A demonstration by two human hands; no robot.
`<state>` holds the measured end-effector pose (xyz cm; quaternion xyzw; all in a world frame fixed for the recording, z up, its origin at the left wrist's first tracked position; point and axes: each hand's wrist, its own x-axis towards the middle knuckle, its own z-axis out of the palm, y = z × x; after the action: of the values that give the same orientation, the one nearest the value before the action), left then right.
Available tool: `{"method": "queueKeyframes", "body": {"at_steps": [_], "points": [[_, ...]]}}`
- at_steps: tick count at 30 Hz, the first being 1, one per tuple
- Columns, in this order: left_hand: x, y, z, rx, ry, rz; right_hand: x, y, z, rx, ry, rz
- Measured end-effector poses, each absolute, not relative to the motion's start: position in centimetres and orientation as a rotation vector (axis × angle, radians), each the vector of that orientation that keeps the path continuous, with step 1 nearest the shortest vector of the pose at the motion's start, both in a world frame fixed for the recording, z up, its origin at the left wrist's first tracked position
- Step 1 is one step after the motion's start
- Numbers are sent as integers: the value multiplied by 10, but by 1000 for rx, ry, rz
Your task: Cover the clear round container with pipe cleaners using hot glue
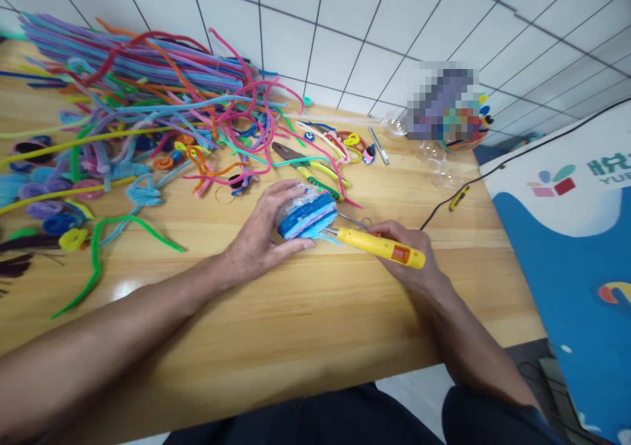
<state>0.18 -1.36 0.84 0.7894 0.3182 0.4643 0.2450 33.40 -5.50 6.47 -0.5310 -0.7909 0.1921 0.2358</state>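
Note:
My left hand (261, 231) is closed around a rounded piece wrapped in blue, light blue and lilac pipe cleaners (310, 211), its far end paler and mottled. In my right hand (409, 251) is a yellow hot glue gun (379, 244) with an orange switch, my fingers wrapped around its far side. The metal nozzle points left and meets, or nearly meets, the wrapped piece's right side, where a light blue end sticks out. Small scissors (362, 222) lie just behind the nozzle. Pliers with green and yellow handles (310, 169) rest behind the wrapped piece.
A large heap of colourful pipe cleaners (148, 90) covers the table's left and back. A bent green pipe cleaner (98, 254) lies nearer me. Clear plastic domes (446, 172), a yellow cutter (459, 198) and a black cord (436, 208) are at the right, beside a blue printed board (557, 267).

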Motion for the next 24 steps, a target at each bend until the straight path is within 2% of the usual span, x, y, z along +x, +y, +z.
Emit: {"method": "queueKeyframes", "body": {"at_steps": [7,24], "points": [[3,-13,8,2155,851,1293,332,-52,79,-1549,-2033,546],[3,-11,6,2138,831,1337,326,-44,64,-1571,-1799,990]]}}
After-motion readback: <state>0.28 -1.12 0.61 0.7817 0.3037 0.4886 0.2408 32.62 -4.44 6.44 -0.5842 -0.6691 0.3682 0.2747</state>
